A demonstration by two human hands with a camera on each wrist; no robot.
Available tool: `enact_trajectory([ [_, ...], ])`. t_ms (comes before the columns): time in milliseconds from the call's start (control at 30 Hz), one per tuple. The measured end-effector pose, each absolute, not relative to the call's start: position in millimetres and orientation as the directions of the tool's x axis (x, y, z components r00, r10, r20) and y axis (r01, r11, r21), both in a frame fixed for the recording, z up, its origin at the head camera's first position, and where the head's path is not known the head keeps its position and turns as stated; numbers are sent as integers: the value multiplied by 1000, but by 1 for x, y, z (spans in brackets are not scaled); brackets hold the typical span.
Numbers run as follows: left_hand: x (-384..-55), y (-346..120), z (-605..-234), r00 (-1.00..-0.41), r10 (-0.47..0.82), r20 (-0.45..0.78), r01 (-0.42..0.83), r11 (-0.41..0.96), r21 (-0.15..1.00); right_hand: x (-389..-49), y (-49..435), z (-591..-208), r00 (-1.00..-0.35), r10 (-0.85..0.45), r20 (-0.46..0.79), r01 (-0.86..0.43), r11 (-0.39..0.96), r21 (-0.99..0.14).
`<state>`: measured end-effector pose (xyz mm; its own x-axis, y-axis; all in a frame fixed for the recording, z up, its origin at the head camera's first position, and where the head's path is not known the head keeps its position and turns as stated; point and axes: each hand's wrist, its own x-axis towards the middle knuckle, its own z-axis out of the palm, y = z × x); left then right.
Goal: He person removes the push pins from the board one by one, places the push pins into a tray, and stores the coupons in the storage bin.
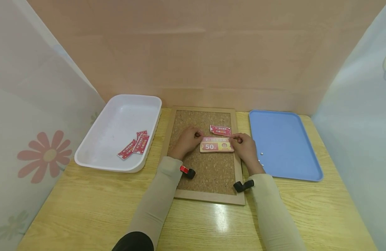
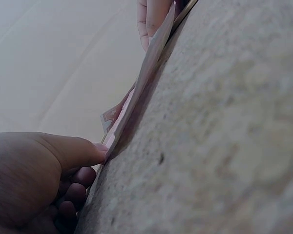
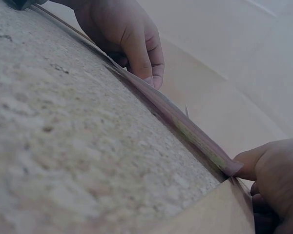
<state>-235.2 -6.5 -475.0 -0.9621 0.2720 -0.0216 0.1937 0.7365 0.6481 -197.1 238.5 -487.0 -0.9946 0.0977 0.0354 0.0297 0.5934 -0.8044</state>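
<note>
Above the wood-framed cork board (image 1: 202, 174), both hands hold a pink-and-yellow paper coupon (image 1: 216, 145) printed with "50". My left hand (image 1: 187, 141) pinches its upper left corner between thumb and finger. At the other end my right hand (image 1: 244, 149) pinches the upper right corner. In the left wrist view the coupon (image 2: 144, 73) slants close over the cork, thumb pressed on its end. The right wrist view has the coupon (image 3: 185, 129) nearly edge-on, stretched between the hands. A smaller red coupon (image 1: 220, 130) lies just behind it on the board.
To the left stands a white plastic tray (image 1: 112, 166) with several red coupons (image 1: 128, 150) in its near right corner. A blue tray (image 1: 287, 146) lies to the right, with small shiny pins (image 1: 261, 153) near its left edge. Curtains enclose the wooden table (image 1: 208, 226).
</note>
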Motion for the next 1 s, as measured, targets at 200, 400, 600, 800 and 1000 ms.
enact_trajectory([
  [200, -236, -6, -476, -963, 267, -21, 190, 735, 651, -197, 239, -487, -996, 85, 39, 21, 609, -793],
  [400, -237, -5, -478, -964, 264, -20, 188, 737, 649, -197, 240, -488, -996, 90, 24, 35, 601, -798],
  [600, -237, -5, -479, -966, 258, -27, 181, 743, 644, -197, 239, -488, -995, 100, 6, 53, 583, -811],
  [800, -237, -5, -478, -965, 261, -15, 189, 739, 647, -197, 238, -487, -995, 99, 14, 47, 584, -811],
  [1000, -238, -6, -478, -964, 267, -11, 197, 737, 646, -197, 238, -488, -995, 96, 26, 36, 592, -805],
])
